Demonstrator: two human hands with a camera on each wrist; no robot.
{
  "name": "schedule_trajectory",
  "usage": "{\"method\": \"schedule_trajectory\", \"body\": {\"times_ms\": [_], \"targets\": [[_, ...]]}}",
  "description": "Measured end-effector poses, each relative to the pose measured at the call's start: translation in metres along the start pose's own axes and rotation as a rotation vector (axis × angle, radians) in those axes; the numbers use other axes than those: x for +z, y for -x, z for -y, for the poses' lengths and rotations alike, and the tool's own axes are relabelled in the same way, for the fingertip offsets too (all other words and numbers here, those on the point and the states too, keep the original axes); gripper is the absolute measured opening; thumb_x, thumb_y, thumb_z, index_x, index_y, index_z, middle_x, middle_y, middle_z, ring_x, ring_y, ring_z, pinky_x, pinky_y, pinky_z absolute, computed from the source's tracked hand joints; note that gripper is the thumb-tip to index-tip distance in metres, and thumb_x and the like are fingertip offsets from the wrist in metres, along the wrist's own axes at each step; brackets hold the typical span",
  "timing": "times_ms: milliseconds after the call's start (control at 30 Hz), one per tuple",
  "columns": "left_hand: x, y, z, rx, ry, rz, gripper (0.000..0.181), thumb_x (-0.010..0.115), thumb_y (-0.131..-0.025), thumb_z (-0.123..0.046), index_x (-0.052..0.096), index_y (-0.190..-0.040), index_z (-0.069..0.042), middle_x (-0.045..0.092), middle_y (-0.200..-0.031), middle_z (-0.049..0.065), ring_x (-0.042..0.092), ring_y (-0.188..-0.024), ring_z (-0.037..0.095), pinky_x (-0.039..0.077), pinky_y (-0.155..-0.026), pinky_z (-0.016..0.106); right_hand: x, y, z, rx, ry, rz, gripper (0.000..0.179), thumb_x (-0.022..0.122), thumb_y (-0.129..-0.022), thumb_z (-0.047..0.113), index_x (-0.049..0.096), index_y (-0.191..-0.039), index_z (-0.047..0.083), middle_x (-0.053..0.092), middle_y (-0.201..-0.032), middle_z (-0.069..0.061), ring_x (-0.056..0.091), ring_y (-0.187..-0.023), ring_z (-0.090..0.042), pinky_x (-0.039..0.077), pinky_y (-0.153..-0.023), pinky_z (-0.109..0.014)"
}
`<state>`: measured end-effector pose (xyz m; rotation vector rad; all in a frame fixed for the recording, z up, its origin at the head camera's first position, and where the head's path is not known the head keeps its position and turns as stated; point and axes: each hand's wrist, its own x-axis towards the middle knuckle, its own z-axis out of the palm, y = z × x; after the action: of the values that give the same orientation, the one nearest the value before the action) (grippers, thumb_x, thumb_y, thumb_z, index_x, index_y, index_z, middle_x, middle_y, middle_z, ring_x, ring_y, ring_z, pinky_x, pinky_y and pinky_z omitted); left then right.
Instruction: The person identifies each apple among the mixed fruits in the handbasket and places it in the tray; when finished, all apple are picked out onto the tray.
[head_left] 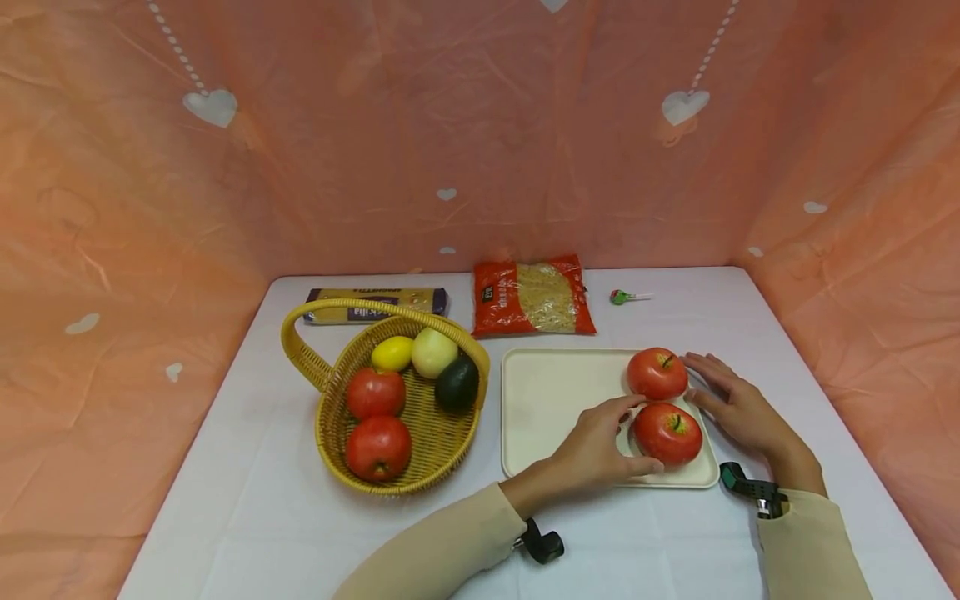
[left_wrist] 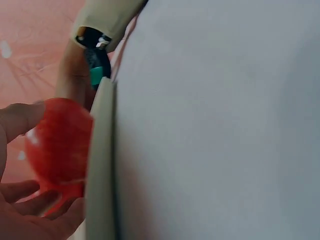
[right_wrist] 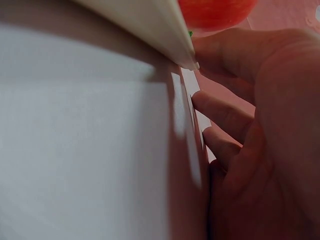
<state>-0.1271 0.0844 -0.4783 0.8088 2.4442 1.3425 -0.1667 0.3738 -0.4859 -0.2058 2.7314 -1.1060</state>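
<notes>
Two red apples sit on a cream tray (head_left: 555,400), a back apple (head_left: 657,373) and a front apple (head_left: 666,433). My left hand (head_left: 592,450) is spread round the left side of the front apple, thumb at its near side and index finger by the gap between the two. In the left wrist view the thumb tip overlaps this apple (left_wrist: 62,142), with the other fingers loosely bent below it. Beside the tray's right edge, my right hand (head_left: 738,408) has its fingers extended near the back apple. The right wrist view shows its fingers (right_wrist: 225,112) apart along the rim.
Left of the tray stands a yellow wicker basket (head_left: 322,433) with a raised handle, holding two red apples, a lemon, an onion and an avocado. Behind lie a long yellow-and-purple package (head_left: 375,304), a red pasta bag (head_left: 534,296) and a lollipop (head_left: 630,297). Fabric walls surround the table.
</notes>
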Motion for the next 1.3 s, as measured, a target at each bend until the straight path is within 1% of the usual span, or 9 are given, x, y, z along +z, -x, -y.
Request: {"method": "schedule_trajectory", "body": {"times_ms": [133,300,500,600,800,967,1100,1200,1300], "targets": [[-0.018,0.015,0.000,-0.015,0.139,-0.005,0.079,0.094,-0.089,-0.025,0.057,-0.158,-0.012,0.065,-0.155,0.003,0.071,-0.128,0.013,0.056,-0.102,0.016,0.000,0.001,0.000,0.032,-0.007,0.016,0.069,0.063,-0.111,0.035,0.037,-0.172,0.015,0.024,-0.179,-0.027,0.004,-0.168,-0.053,0.015,-0.117,-0.091],[-0.042,0.038,-0.001,-0.007,0.305,0.049,0.073,0.092,-0.090,-0.017,0.060,-0.155,-0.011,0.066,-0.154,0.008,0.070,-0.134,0.017,0.056,-0.107,0.022,0.000,0.001,0.001,0.035,-0.009,0.023,0.071,0.063,-0.111,0.038,0.035,-0.173,0.016,0.022,-0.179,-0.026,0.004,-0.168,-0.053,0.015,-0.116,-0.091],[-0.071,0.070,-0.001,0.077,0.349,0.138,0.072,0.092,-0.089,-0.011,0.061,-0.154,-0.014,0.066,-0.154,0.011,0.070,-0.134,0.020,0.055,-0.111,0.023,-0.001,0.001,0.001,0.041,-0.011,0.028,0.071,0.062,-0.111,0.039,0.035,-0.173,0.017,0.020,-0.180,-0.026,0.002,-0.168,-0.053,0.015,-0.116,-0.092],[-0.087,0.087,0.000,0.097,0.350,0.183,0.073,0.091,-0.089,-0.009,0.061,-0.155,-0.014,0.065,-0.155,0.013,0.070,-0.135,0.024,0.054,-0.113,0.023,-0.001,0.001,0.002,0.047,-0.014,0.028,0.071,0.062,-0.111,0.039,0.035,-0.173,0.017,0.019,-0.180,-0.026,0.002,-0.168,-0.053,0.014,-0.115,-0.092],[-0.121,0.122,0.012,0.146,0.310,0.238,0.070,0.091,-0.089,-0.008,0.062,-0.153,-0.011,0.068,-0.150,0.015,0.071,-0.132,0.030,0.055,-0.113,0.029,-0.001,0.000,0.004,0.040,-0.009,0.027,0.070,0.062,-0.111,0.038,0.036,-0.172,0.014,0.020,-0.179,-0.028,0.002,-0.168,-0.053,0.013,-0.115,-0.092],[-0.158,0.153,0.019,0.136,0.264,0.245,0.064,0.091,-0.092,-0.017,0.065,-0.150,-0.013,0.073,-0.144,0.005,0.072,-0.126,0.015,0.057,-0.112,0.033,-0.002,0.000,0.003,0.035,-0.010,0.023,0.070,0.062,-0.111,0.038,0.036,-0.172,0.015,0.021,-0.179,-0.028,0.002,-0.168,-0.053,0.013,-0.116,-0.092],[-0.189,0.173,0.020,0.146,0.198,0.218,0.060,0.089,-0.095,-0.026,0.067,-0.149,-0.014,0.074,-0.143,0.001,0.073,-0.124,0.013,0.059,-0.110,0.035,-0.002,0.001,0.003,0.032,-0.011,0.021,0.069,0.062,-0.112,0.037,0.036,-0.172,0.014,0.021,-0.179,-0.028,0.002,-0.168,-0.053,0.013,-0.116,-0.091],[-0.209,0.186,0.021,0.164,0.118,0.178,0.058,0.088,-0.095,-0.030,0.068,-0.147,-0.012,0.074,-0.143,0.003,0.074,-0.124,0.018,0.060,-0.108,0.035,-0.001,0.002,0.003,0.029,-0.012,0.017,0.069,0.063,-0.111,0.037,0.037,-0.171,0.013,0.023,-0.179,-0.028,0.003,-0.168,-0.053,0.014,-0.117,-0.091],[-0.226,0.199,0.024,0.143,0.007,0.119,0.057,0.090,-0.093,-0.032,0.071,-0.145,-0.017,0.075,-0.141,-0.002,0.073,-0.125,0.016,0.059,-0.109,0.031,-0.001,0.002,0.003,0.028,-0.020,0.016,0.069,0.063,-0.111,0.036,0.037,-0.171,0.013,0.023,-0.179,-0.027,0.003,-0.168,-0.053,0.013,-0.118,-0.090]]}}
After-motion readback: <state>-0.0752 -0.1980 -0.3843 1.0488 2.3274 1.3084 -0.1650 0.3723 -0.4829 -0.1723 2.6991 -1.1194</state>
